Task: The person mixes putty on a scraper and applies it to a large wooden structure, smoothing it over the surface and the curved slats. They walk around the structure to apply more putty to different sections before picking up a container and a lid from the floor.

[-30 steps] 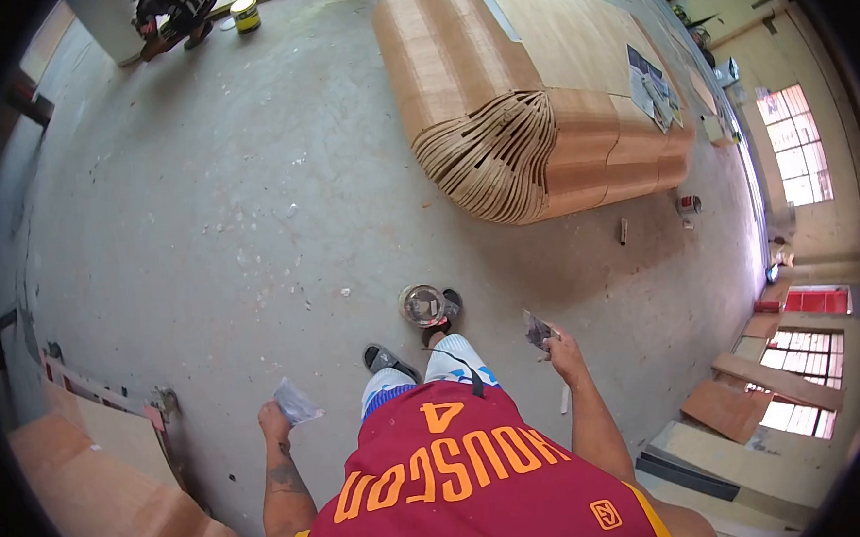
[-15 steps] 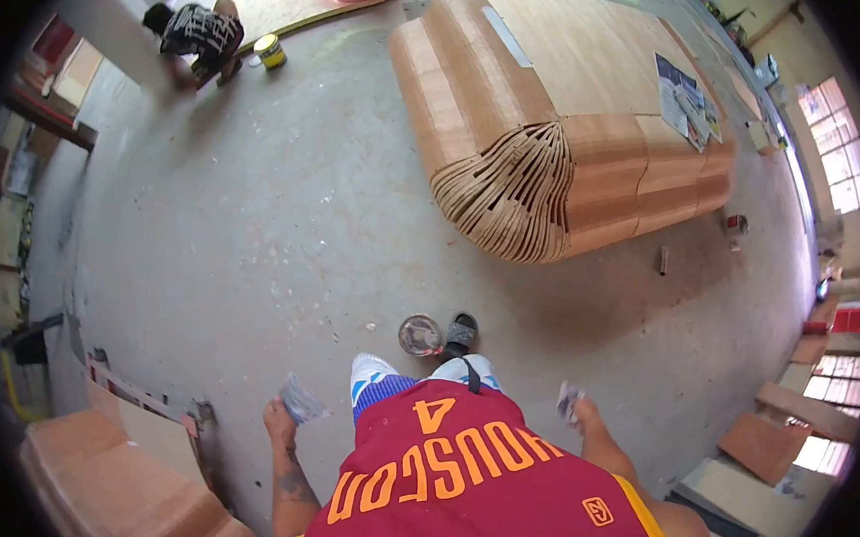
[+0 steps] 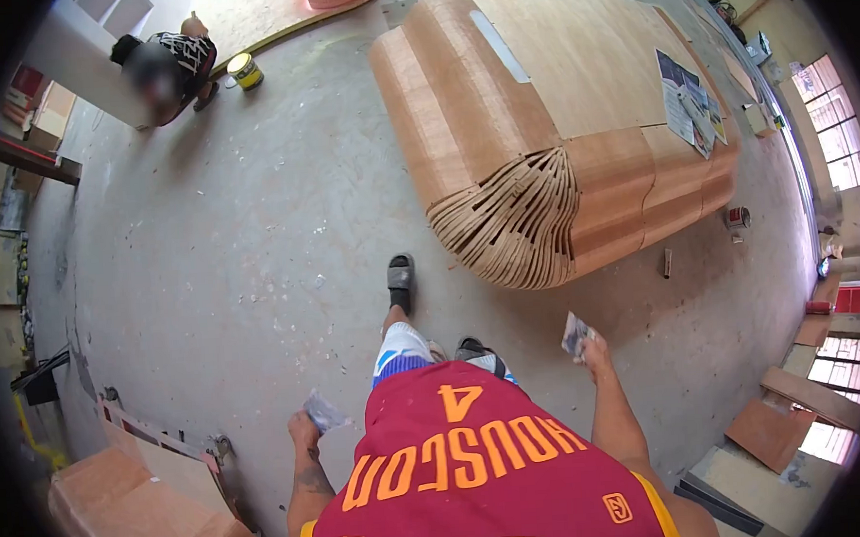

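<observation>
My left hand [image 3: 304, 431] hangs low beside my body, closed on a flat, greyish, partly see-through sheet-like piece [image 3: 329, 411]. My right hand [image 3: 593, 349] is out to the right and closed on a small flat piece with grey and dark smears [image 3: 575, 333]. What kind of pieces these are, I cannot make out. Ahead of my right hand stands a large curved plywood form [image 3: 610, 186]; its near corner is a fan of many thin ribs. The hand is apart from it. A round container [image 3: 437, 351] beside my feet is mostly hidden by my shorts.
Printed paper [image 3: 689, 104] and a pale strip [image 3: 499, 46] lie on the form. A small tin [image 3: 738, 217] and a short tube [image 3: 667, 263] are on the floor. Another plywood form [image 3: 150, 502] stands at lower left. A person [image 3: 172, 73] crouches near a yellow tin [image 3: 245, 71].
One of my feet has stepped forward. My right hand has risen and moved forward with its smeared piece; my left hand has shifted slightly right. The round container is now mostly covered.
</observation>
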